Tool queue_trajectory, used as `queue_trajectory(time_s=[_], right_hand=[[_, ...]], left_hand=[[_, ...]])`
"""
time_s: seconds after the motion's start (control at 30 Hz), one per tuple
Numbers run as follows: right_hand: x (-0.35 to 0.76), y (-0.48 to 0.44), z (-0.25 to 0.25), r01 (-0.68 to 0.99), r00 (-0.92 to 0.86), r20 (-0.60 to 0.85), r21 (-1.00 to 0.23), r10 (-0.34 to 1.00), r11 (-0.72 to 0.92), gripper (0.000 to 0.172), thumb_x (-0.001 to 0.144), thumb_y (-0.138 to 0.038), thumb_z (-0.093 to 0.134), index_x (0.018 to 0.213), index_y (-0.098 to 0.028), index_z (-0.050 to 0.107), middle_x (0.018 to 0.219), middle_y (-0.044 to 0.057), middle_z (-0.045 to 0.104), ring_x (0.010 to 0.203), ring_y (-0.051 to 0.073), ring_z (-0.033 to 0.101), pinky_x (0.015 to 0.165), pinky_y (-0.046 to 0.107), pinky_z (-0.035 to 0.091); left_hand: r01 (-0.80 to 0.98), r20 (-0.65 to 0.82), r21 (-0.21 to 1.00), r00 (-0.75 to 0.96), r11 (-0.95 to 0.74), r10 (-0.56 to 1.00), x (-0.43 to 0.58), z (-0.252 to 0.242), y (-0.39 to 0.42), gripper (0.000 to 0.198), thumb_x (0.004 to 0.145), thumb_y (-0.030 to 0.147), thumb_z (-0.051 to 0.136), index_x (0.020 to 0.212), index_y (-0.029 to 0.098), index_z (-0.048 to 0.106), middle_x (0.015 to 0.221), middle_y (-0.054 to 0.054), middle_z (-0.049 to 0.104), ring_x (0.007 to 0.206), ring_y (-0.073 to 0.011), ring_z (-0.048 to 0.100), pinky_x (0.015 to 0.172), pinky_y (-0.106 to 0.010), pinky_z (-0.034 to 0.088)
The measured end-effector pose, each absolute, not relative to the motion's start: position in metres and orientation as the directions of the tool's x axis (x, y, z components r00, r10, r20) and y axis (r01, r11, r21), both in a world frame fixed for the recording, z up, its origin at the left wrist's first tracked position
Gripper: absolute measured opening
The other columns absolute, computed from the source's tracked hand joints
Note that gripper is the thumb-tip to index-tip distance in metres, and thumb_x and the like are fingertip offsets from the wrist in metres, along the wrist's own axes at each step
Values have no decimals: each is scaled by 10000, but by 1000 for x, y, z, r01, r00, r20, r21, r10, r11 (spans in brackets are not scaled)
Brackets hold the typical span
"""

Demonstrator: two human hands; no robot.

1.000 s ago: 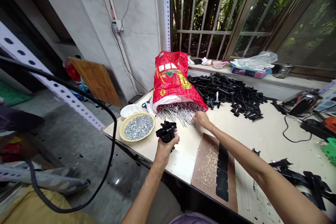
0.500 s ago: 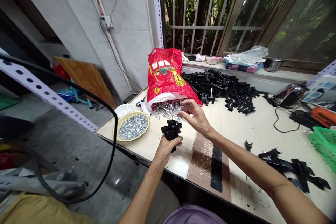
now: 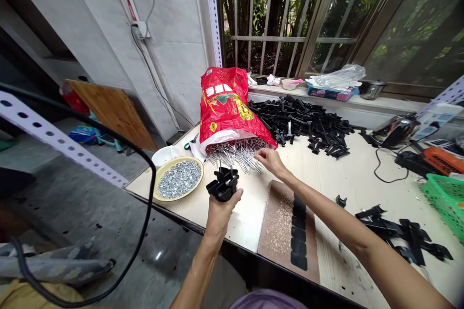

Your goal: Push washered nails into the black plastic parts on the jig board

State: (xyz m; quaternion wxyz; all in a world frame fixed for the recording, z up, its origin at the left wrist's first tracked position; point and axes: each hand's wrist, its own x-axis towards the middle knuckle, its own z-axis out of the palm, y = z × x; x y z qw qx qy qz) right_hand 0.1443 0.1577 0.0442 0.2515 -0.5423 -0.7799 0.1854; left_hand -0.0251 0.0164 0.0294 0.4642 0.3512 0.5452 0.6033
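Observation:
My left hand (image 3: 220, 208) is wrapped round a black plastic finned part (image 3: 223, 185), held upright over the table's near edge; two thin metal pins stick up from it. My right hand (image 3: 267, 159) reaches into the heap of metal pins (image 3: 235, 153) spilling from the mouth of a red bag (image 3: 226, 106) that lies on the table. Its fingers are curled on the pins, and whether they grip one is unclear.
A yellow dish of small silver screws (image 3: 179, 179) and a white bowl (image 3: 165, 155) sit left of the bag. A big pile of black plastic parts (image 3: 304, 123) lies behind. A brown board (image 3: 286, 224), loose black pieces (image 3: 398, 231), power tools (image 3: 397, 130) and a green basket (image 3: 444, 198) are to the right.
My right hand had lifted a pin to the black part half a second ago; now it is back down at the pin heap. The part now carries two pins and sits slightly lower and left.

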Motion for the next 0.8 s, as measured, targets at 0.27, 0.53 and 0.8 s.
queue_trajectory(time_s=[0.27,0.53,0.8], right_hand=[[111,170,6,919,-207,-5,-342,978,193,143,817,-182,550,839,-106,669,939,173,675,872,233,616,720,298,424],[122,170,20,903,-187,-1,-394,982,172,220,830,-103,458,935,-109,651,962,171,671,911,229,624,743,291,436],[139,136,83,315,-368,45,-934,929,170,219,843,-301,534,993,-141,541,837,74,691,790,159,670,715,277,511]], left_hand=[[-7,-25,1000,-406,24,913,-28,29,20,291,592,325,762,799,127,715,727,-45,707,685,-180,632,650,-270,495],[95,-27,993,-385,69,923,-27,22,24,218,596,297,730,720,120,701,671,-41,696,648,-182,628,634,-272,493],[267,9,958,-392,105,920,-27,4,39,173,579,266,699,689,135,672,647,-43,673,639,-206,627,583,-273,443]])
